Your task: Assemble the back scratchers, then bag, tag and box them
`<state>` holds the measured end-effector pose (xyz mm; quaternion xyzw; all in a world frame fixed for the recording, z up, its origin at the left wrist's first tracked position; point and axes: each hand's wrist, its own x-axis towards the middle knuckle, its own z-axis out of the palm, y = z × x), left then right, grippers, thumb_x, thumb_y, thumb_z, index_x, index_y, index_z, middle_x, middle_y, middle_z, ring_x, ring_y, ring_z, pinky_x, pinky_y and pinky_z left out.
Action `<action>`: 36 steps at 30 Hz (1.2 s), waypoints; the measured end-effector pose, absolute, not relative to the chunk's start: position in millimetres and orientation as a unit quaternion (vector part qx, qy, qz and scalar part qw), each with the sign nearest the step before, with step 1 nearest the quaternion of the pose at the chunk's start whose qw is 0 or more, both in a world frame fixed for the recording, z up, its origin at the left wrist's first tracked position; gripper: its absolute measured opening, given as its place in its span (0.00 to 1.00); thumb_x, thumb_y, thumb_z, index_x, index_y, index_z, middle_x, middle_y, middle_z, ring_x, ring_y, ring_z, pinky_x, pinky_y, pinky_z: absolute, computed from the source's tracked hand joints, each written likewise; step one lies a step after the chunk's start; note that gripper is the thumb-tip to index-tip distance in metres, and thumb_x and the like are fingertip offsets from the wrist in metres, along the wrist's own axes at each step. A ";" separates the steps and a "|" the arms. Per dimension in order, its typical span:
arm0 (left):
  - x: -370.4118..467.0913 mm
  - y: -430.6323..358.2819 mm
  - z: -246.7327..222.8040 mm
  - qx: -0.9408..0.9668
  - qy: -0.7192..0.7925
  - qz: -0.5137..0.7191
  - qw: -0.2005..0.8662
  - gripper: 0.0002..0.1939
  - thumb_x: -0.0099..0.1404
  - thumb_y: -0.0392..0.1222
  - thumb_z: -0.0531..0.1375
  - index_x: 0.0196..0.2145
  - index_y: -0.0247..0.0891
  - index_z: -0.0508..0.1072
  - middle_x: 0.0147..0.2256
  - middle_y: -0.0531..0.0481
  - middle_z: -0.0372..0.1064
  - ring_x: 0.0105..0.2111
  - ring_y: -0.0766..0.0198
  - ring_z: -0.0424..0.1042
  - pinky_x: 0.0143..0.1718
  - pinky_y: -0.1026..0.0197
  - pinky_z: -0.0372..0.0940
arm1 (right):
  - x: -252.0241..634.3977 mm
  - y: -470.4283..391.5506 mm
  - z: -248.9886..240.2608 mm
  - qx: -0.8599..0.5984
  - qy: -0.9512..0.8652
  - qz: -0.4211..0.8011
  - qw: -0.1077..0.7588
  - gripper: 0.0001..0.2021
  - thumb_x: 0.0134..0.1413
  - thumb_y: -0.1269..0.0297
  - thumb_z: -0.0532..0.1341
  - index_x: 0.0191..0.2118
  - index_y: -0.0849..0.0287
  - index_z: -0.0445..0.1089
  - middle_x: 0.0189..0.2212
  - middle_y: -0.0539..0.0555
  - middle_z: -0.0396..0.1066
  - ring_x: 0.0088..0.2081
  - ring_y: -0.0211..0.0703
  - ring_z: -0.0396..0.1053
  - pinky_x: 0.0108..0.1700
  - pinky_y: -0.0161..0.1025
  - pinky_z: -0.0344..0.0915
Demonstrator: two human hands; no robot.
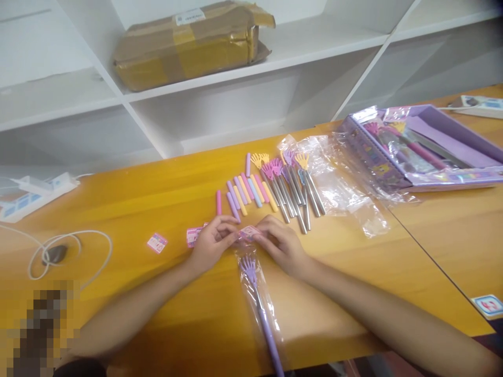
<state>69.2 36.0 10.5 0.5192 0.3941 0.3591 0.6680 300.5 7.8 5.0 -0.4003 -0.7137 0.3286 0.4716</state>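
The largest thing that I see from my remote place is the white shelf (233, 112), and in one of its compartments lies a carton (188, 52) closed with brown tape. In front of it is the tabletop (338, 248), of yellow-brown wood, which carries all the other things. At its right side stands a purple box (365, 152), with scratchers in it, and just beside it are spread clear plastic bags (340, 183). The left hand (212, 242) and the right hand (282, 242) meet near the middle. Below them, toward me, lies the long bag (266, 296), with a purple scratcher (267, 327) inside, its fingers pointing to the hands. Beyond the right hand lies a pile of metal scratchers (291, 193) with yellow, pink and purple heads, and to the left of this pile are coloured tubes (254, 192) in rows. The smallest is the pink card (249, 233), at the upper end of the long bag; each hand's grip pinches one side of it. I cannot tell if the card is inside the bag. Other cards (192, 237) are partly behind the left hand, and one loose card (157, 243) lies farther left.
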 end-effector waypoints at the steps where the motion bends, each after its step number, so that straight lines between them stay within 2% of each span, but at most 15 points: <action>1: 69.4 36.2 9.8 0.509 0.396 0.358 0.675 0.21 0.69 0.51 0.70 0.52 0.40 0.71 0.40 0.46 0.81 0.39 0.57 0.83 0.45 0.55 0.78 | 300.7 8.8 2.7 -0.404 -0.706 0.335 0.476 0.06 0.75 0.62 0.61 0.46 0.57 0.74 0.37 0.54 0.72 0.37 0.41 0.71 0.38 0.38 0.69; 6: 70.5 36.0 9.9 0.463 0.403 0.355 0.705 0.22 0.66 0.52 0.72 0.50 0.39 0.71 0.41 0.44 0.83 0.36 0.55 0.85 0.42 0.51 0.81 | 300.0 8.4 -7.8 -0.403 -0.664 0.378 0.504 0.08 0.74 0.59 0.63 0.48 0.57 0.70 0.38 0.54 0.75 0.37 0.40 0.75 0.39 0.38 0.74; 9: 70.2 35.4 8.8 0.462 0.415 0.356 0.698 0.23 0.65 0.54 0.73 0.47 0.37 0.72 0.40 0.43 0.84 0.38 0.52 0.85 0.43 0.49 0.82 | 300.2 7.5 -7.4 -0.399 -0.666 0.388 0.497 0.07 0.73 0.59 0.63 0.46 0.57 0.70 0.37 0.54 0.76 0.37 0.40 0.76 0.40 0.37 0.75; 16: 65.9 37.5 1.9 0.492 0.443 0.340 0.667 0.23 0.66 0.57 0.72 0.46 0.35 0.76 0.39 0.40 0.85 0.39 0.52 0.85 0.44 0.51 0.80 | 300.4 11.3 -2.4 -0.413 -0.672 0.376 0.485 0.12 0.71 0.55 0.66 0.40 0.58 0.72 0.35 0.54 0.76 0.35 0.39 0.74 0.38 0.37 0.73; 21: 67.8 37.6 7.7 0.499 0.433 0.329 0.675 0.24 0.64 0.59 0.72 0.45 0.36 0.77 0.36 0.42 0.84 0.36 0.52 0.85 0.42 0.51 0.79 | 300.6 14.3 -1.9 -0.412 -0.660 0.384 0.497 0.13 0.68 0.54 0.68 0.39 0.58 0.73 0.34 0.54 0.75 0.33 0.39 0.72 0.35 0.37 0.70; 24: 68.7 38.1 11.3 0.526 0.438 0.331 0.650 0.23 0.65 0.59 0.71 0.44 0.36 0.78 0.34 0.45 0.83 0.33 0.56 0.82 0.39 0.57 0.75 | 302.3 16.4 -2.1 -0.393 -0.675 0.374 0.500 0.11 0.68 0.55 0.69 0.39 0.58 0.75 0.32 0.53 0.75 0.32 0.39 0.71 0.34 0.37 0.68; 29: 68.2 39.5 12.9 0.560 0.464 0.335 0.600 0.20 0.65 0.57 0.71 0.42 0.36 0.79 0.25 0.53 0.77 0.24 0.66 0.71 0.29 0.65 0.61 | 304.7 18.8 -3.9 -0.356 -0.703 0.357 0.501 0.10 0.68 0.59 0.69 0.37 0.58 0.74 0.32 0.52 0.73 0.33 0.38 0.71 0.34 0.37 0.67; 33: 67.5 39.0 9.4 0.550 0.458 0.332 0.614 0.20 0.66 0.57 0.70 0.44 0.37 0.78 0.29 0.50 0.80 0.29 0.62 0.76 0.33 0.63 0.65 | 305.7 17.4 -4.0 -0.357 -0.730 0.314 0.490 0.05 0.69 0.63 0.68 0.43 0.57 0.74 0.34 0.51 0.74 0.32 0.37 0.70 0.35 0.36 0.67; 36: 66.5 38.3 6.5 0.545 0.450 0.332 0.624 0.20 0.67 0.58 0.69 0.45 0.38 0.78 0.31 0.49 0.81 0.31 0.60 0.78 0.36 0.60 0.69 | 307.2 16.8 -2.5 -0.354 -0.761 0.268 0.472 0.05 0.71 0.64 0.66 0.48 0.56 0.73 0.35 0.52 0.74 0.31 0.37 0.70 0.34 0.36 0.67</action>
